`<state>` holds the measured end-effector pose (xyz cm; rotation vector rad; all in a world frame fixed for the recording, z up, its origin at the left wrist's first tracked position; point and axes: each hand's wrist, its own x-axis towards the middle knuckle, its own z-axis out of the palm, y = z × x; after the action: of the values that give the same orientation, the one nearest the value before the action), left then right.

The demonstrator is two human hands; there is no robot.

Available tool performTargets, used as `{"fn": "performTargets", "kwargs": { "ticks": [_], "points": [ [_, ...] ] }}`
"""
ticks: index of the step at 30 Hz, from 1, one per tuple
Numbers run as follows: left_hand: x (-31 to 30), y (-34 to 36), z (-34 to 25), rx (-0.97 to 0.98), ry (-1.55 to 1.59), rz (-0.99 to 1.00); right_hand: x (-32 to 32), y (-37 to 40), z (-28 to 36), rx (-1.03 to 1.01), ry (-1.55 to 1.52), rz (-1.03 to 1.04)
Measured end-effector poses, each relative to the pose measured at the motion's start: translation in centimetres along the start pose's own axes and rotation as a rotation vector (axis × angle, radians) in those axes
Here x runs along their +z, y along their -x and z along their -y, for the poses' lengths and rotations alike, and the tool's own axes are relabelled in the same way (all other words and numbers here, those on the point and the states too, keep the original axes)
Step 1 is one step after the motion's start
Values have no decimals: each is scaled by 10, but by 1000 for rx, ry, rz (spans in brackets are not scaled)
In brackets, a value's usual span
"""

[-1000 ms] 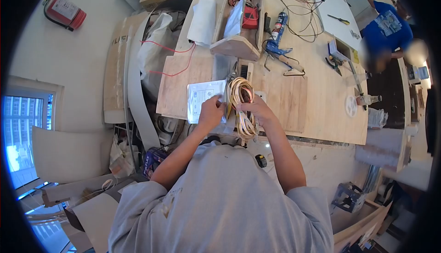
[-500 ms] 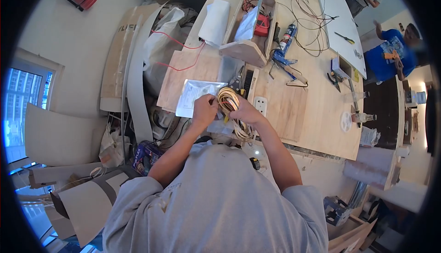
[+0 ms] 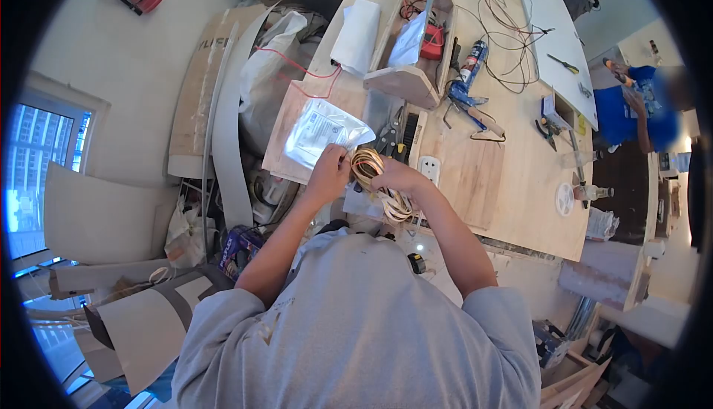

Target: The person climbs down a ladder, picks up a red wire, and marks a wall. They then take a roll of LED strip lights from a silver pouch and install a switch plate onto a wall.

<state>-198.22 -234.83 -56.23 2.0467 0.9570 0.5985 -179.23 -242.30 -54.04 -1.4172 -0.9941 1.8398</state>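
Note:
My left hand [image 3: 329,175] is closed at the lower edge of a shiny silver plastic bag [image 3: 321,135] with a printed label. The bag sits tilted and creased over a wooden board. My right hand [image 3: 401,180] wraps around a coil of yellowish, multicoloured wire [image 3: 366,164], whose lower loops hang toward my shirt. The coil is right beside my left fingertips. Just beyond the hands lie dark-handled pliers [image 3: 388,138] and a brush [image 3: 409,130]. A white socket strip [image 3: 428,170] is to the right of my right hand.
A wooden tool box [image 3: 405,86] holds a red device and cables. Behind it lie a caulking gun [image 3: 468,82] and loose wire [image 3: 512,34]. Glass bottles [image 3: 594,192] stand near the table's right side. A co-worker in a blue shirt [image 3: 631,108] is at the far right.
The silver bag has turned and tilted, its right side now raised and creased. My left hand stays at its lower edge, and the coil remains in my right. The co-worker has shifted posture.

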Motion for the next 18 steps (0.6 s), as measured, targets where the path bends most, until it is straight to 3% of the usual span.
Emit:
{"fn": "performTargets", "kwargs": {
  "ticks": [4,7,13,18],
  "points": [
    [2,3,23,159,-14,-62,-5,-4,9,31,-46,97],
    [-8,3,12,-29,160,33,-2,-12,12,48,-149,112],
    [-17,7,-23,10,-54,-112,6,-27,16,102,-218,43],
    [-24,3,-7,-88,96,-152,7,-41,2,157,-150,24]
  ]
}}
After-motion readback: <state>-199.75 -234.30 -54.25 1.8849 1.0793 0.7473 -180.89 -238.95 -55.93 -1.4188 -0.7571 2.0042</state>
